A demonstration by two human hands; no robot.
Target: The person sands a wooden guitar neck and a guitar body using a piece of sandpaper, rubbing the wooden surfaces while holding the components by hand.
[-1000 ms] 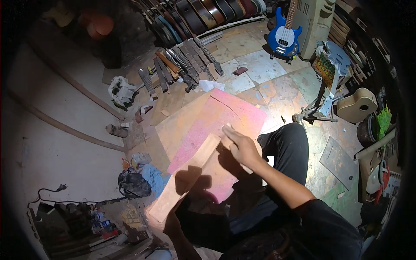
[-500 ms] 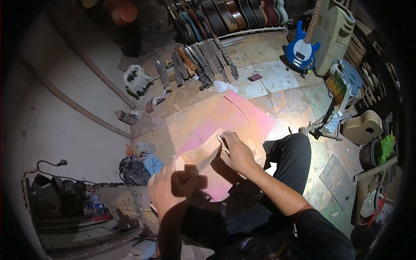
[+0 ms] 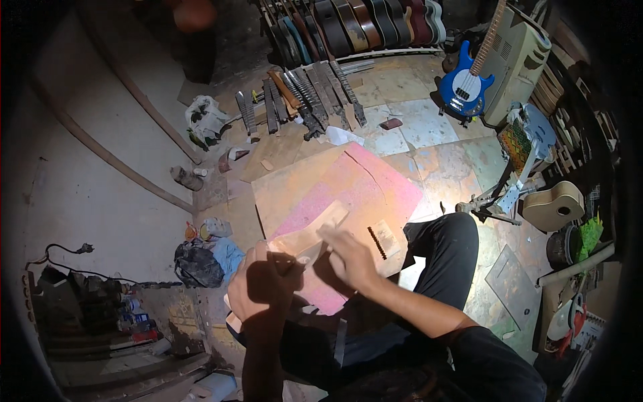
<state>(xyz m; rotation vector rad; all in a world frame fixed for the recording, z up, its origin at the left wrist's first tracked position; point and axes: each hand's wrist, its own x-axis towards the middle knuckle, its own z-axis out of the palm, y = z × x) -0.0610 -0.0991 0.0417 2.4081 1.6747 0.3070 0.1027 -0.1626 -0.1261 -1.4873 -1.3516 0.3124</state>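
Observation:
A long pale wooden piece (image 3: 328, 214) lies diagonally over a pink and tan board (image 3: 396, 187) across my lap. My left hand (image 3: 261, 281) grips its near part, partly in shadow. My right hand (image 3: 348, 258) is motion-blurred against the middle of the piece; whether its fingers hold anything is unclear. Just right of that hand, on the board, sits a small light block (image 3: 382, 238) with a dark, jagged strip along it.
Several necks (image 3: 301, 97) lie on the floor ahead, before racked guitar bodies (image 3: 362, 27). A blue bass (image 3: 469, 94), a stand (image 3: 482, 211) and an acoustic body (image 3: 542, 204) are at right. Bags (image 3: 197, 261) and a wall (image 3: 94, 201) are at left.
My left hand rose from below onto the wooden piece and stays there. My right hand has moved down-left along it, leaving the small jagged-edged block exposed.

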